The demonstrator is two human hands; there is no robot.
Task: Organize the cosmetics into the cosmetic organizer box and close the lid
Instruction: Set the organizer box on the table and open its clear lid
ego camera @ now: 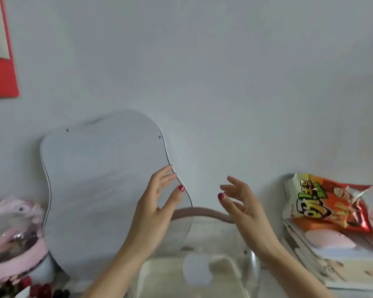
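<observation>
The clear cosmetic organizer box (222,235) stands low in the middle of the view, with a pink-brown curved handle (205,212) arching over its transparent lid. My left hand (157,203) is raised just left of the handle, fingers spread and relaxed, holding nothing. My right hand (239,201) hovers at the handle's right end, fingers loosely spread, also holding nothing. A pale rounded item (197,271) shows blurred through the clear lid. Small red and dark cosmetics (41,291) lie at the bottom left.
A wavy-edged mirror (99,190) leans on the wall behind my left hand. A pink-trimmed clear container (15,239) stands at the left. An orange snack bag (329,203) lies on stacked books (340,267) at the right. A red poster (0,61) hangs upper left.
</observation>
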